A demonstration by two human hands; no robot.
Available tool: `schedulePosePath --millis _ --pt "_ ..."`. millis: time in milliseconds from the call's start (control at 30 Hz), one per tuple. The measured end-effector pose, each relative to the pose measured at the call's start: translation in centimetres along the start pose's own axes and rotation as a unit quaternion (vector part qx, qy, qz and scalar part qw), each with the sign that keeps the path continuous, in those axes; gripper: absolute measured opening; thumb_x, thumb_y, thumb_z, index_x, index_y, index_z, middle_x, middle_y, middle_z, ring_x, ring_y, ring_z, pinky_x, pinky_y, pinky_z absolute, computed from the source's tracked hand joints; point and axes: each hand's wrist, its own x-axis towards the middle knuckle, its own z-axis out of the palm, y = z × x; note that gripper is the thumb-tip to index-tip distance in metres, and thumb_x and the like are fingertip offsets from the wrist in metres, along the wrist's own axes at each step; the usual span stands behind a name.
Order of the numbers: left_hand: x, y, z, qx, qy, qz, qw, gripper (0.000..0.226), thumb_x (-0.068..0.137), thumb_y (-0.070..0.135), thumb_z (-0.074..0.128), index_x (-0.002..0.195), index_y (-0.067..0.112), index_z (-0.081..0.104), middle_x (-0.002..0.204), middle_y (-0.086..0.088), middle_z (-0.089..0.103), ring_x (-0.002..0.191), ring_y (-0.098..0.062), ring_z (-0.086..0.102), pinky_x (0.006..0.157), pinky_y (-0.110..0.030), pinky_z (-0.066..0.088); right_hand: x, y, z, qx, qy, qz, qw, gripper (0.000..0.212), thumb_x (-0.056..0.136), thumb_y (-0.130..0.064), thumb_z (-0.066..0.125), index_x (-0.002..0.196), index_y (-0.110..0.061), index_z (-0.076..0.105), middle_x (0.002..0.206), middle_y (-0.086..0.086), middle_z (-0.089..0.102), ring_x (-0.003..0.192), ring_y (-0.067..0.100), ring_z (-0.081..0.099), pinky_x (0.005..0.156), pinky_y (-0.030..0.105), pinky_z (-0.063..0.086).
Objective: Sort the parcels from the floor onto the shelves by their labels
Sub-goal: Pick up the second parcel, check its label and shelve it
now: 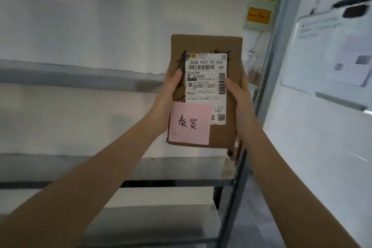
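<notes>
I hold a flat brown cardboard parcel (221, 46) upright in front of me, at the right end of the metal shelves. A white shipping label (205, 86) covers its middle. A pink sticky note (190, 124) with handwritten characters is stuck at its lower left. My left hand (171, 94) grips the parcel's left edge, thumb on the front. On the right edge sits my right hand (239, 98), thumb pressing the label. The parcel hangs in the air between two shelf levels, near the right upright post.
Grey metal shelf boards run across at mid height (80, 75) and lower down (181, 169), with a further one below (151, 221). The rack's right post (273, 56) stands next to a white wall bearing a whiteboard (330, 52). Orange signs (259, 15) hang behind.
</notes>
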Motion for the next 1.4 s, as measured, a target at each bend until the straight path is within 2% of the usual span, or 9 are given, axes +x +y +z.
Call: schedulePosePath --millis 100,167,267,367,633,900,1033,1233,1400 --pt "-2.8 4.4 -5.6 0.035 0.071 0.051 0.996 0.028 0.095 0.032 0.04 0.119 0.02 0.048 0.075 0.007 0.075 0.066 -0.01 0.071 0.052 -0.022 0.055 1.1 2.1 7.4 0.059 -0.07 0.014 0.996 0.071 0.082 -0.017 0.054 0.147 -0.024 0.025 0.135 0.009 0.055 0.113 0.021 0.062 0.084 0.032 0.056" --pt "-5.4 7.6 -9.4 0.062 0.114 0.088 0.988 0.033 0.095 0.031 0.039 0.124 0.018 0.046 0.08 0.006 0.075 0.069 -0.01 0.072 0.054 -0.023 0.055 1.1 3.3 13.0 0.101 -0.111 0.029 0.988 0.072 0.081 -0.017 0.055 0.146 -0.024 0.027 0.132 0.006 0.056 0.104 0.013 0.066 0.075 0.027 0.055" --pt "-9.9 12.2 -14.5 0.109 0.163 0.121 0.973 0.046 0.096 0.032 0.037 0.137 0.013 0.04 0.091 0.001 0.073 0.074 -0.012 0.072 0.057 -0.023 0.055 -0.3 5.0 21.0 0.166 -0.168 0.045 0.971 0.071 0.081 -0.018 0.055 0.146 -0.024 0.027 0.138 0.009 0.053 0.112 0.019 0.062 0.082 0.032 0.056" --pt "-14.8 16.3 -19.1 0.142 0.221 0.142 0.954 0.046 0.095 0.033 0.038 0.137 0.012 0.041 0.079 0.004 0.075 0.068 -0.012 0.072 0.053 -0.021 0.054 -2.5 6.4 28.6 0.219 -0.219 0.07 0.948 0.07 0.081 -0.019 0.055 0.146 -0.024 0.027 0.139 0.01 0.051 0.117 0.025 0.059 0.091 0.039 0.054" --pt "-25.1 24.4 -29.8 0.185 0.354 0.178 0.899 0.047 0.094 0.034 0.039 0.136 0.013 0.042 0.08 0.005 0.075 0.07 -0.011 0.072 0.054 -0.022 0.054 -7.5 8.8 46.2 0.279 -0.323 0.109 0.898 0.069 0.083 -0.017 0.054 0.146 -0.024 0.027 0.138 0.01 0.053 0.115 0.025 0.06 0.086 0.035 0.055" --pt "-32.2 32.5 -40.8 0.198 0.411 0.184 0.871 0.048 0.092 0.038 0.042 0.134 0.016 0.045 0.081 0.003 0.076 0.07 -0.014 0.072 0.054 -0.024 0.056 -10.9 11.1 62.1 0.299 -0.36 0.117 0.876 0.062 0.091 -0.013 0.052 0.146 -0.026 0.027 0.128 0.002 0.059 0.103 0.014 0.067 0.075 0.026 0.055" --pt "-34.3 34.6 -46.6 0.187 0.427 0.177 0.867 0.044 0.093 0.036 0.041 0.134 0.018 0.044 0.079 0.004 0.076 0.067 -0.013 0.072 0.052 -0.024 0.055 -12.5 13.8 68.3 0.298 -0.355 0.14 0.875 0.068 0.083 -0.019 0.056 0.145 -0.027 0.029 0.135 0.005 0.056 0.111 0.019 0.063 0.08 0.028 0.056" --pt "-36.2 36.5 -55.9 0.142 0.446 0.148 0.871 0.047 0.092 0.035 0.044 0.136 0.018 0.043 0.084 0.0 0.076 0.071 -0.015 0.072 0.054 -0.025 0.055 -13.5 19.0 76.7 0.278 -0.363 0.175 0.872 0.07 0.08 -0.023 0.063 0.143 -0.032 0.033 0.131 0.0 0.06 0.109 0.017 0.064 0.08 0.028 0.056" --pt "-36.9 38.7 -64.3 0.134 0.473 0.137 0.86 0.046 0.092 0.036 0.045 0.136 0.021 0.044 0.088 -0.003 0.075 0.07 -0.016 0.072 0.054 -0.026 0.057 -13.7 24.1 84.5 0.287 -0.377 0.192 0.86 0.07 0.079 -0.022 0.057 0.143 -0.032 0.031 0.125 -0.001 0.062 0.099 0.013 0.068 0.069 0.023 0.056"
